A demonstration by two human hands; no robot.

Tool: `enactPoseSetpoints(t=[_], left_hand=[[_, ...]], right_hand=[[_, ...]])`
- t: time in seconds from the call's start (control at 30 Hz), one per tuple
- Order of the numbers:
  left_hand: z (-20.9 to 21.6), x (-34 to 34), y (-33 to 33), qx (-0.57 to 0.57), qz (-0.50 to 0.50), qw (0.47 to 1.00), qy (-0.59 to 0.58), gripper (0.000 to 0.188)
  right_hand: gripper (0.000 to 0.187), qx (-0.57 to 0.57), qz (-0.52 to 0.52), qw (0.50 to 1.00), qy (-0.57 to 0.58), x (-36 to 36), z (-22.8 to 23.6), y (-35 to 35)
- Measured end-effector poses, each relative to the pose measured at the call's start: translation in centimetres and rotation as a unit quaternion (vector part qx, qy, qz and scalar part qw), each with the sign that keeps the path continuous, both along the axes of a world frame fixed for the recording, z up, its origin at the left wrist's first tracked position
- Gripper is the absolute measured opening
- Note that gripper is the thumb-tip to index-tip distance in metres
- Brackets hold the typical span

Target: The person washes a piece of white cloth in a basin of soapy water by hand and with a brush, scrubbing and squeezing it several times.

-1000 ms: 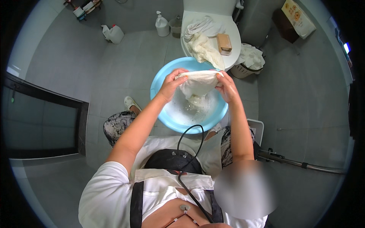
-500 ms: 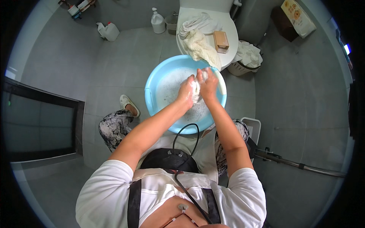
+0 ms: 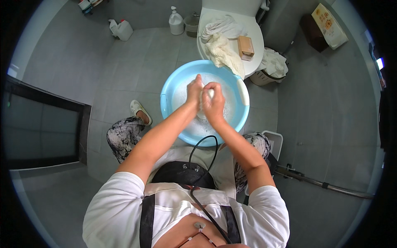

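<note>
Over the light blue basin (image 3: pixel 166 116) of sudsy water, my two hands are pressed close together. Between them is a white soapy cloth (image 3: pixel 202 112), mostly covered by my fingers. My right hand (image 3: pixel 214 108) is curled in a fist around it, and a bit of white shows in the curl. My left hand (image 3: pixel 193 93) presses against the cloth from the other side, its thumb pointing up and its fingers partly hidden. A cream knitted cloth (image 3: pixel 223 53) hangs from the toilet lid down to the basin's far rim.
On the closed toilet lid (image 3: pixel 255 42) lie a white cloth (image 3: pixel 225 27) and a brown box (image 3: pixel 245 47). A waste basket (image 3: pixel 263 79) stands to its right, a pump bottle (image 3: pixel 176 22) to its left. A black cable (image 3: pixel 216 149) loops before my lap.
Both hands have shifted left and slightly nearer within the basin, still together on the cloth. My right hand has turned into a tighter fist. The whole view has shifted slightly.
</note>
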State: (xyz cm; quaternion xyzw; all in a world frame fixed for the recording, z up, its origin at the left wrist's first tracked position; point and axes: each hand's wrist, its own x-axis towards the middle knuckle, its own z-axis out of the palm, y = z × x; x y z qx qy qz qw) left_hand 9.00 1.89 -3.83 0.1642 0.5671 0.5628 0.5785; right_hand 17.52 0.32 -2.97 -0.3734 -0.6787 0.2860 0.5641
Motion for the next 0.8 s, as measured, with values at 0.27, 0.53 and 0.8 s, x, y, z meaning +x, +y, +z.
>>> enactPoseSetpoints(t=[0.27, 0.53, 0.8], left_hand=[[-1.6, 0.5, -0.5, 0.061, 0.029, 0.990, 0.127, 0.031], [1.0, 0.8, -1.0, 0.089, 0.039, 0.994, 0.050, 0.031], [1.8, 0.9, -1.5, 0.083, 0.063, 0.992, 0.066, 0.032]], right_hand=[[0.010, -0.140, -0.093, 0.984, 0.058, -1.5, -0.6, 2.9], [0.009, -0.153, -0.123, 0.978, 0.068, -2.3, 0.5, 4.2], [0.009, -0.171, -0.115, 0.978, 0.023, -2.2, 0.9, 3.5]])
